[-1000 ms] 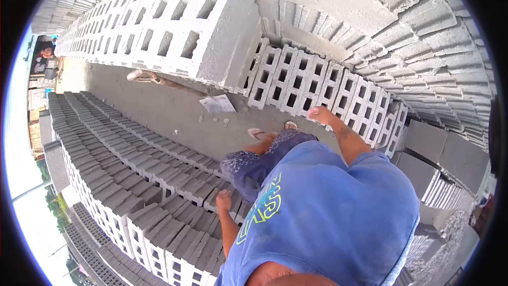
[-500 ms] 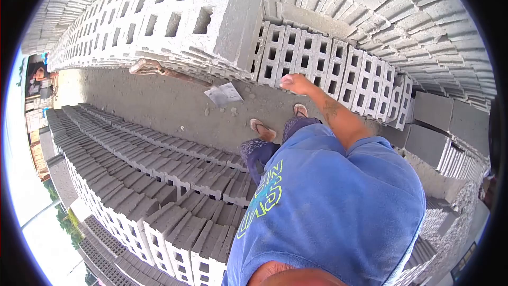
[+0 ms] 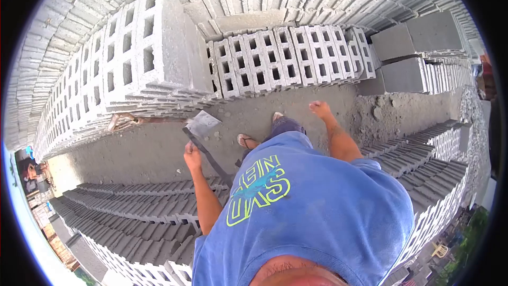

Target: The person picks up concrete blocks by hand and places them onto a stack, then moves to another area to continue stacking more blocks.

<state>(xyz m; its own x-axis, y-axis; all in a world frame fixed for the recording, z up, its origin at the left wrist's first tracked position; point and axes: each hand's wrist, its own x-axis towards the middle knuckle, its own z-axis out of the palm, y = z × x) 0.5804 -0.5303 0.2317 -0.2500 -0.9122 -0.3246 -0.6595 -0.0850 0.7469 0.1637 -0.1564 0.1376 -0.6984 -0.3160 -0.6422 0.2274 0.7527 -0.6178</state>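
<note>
Left hand [image 3: 192, 157] has appeared beside dark strip [image 3: 210, 160] slanting from shovel [image 3: 202, 123] waistward.

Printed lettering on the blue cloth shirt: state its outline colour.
The printed lettering has a bright yellow-green outline, best seen in the head view.

One head view from close above the torso [image 3: 317, 190], forward and down
</note>
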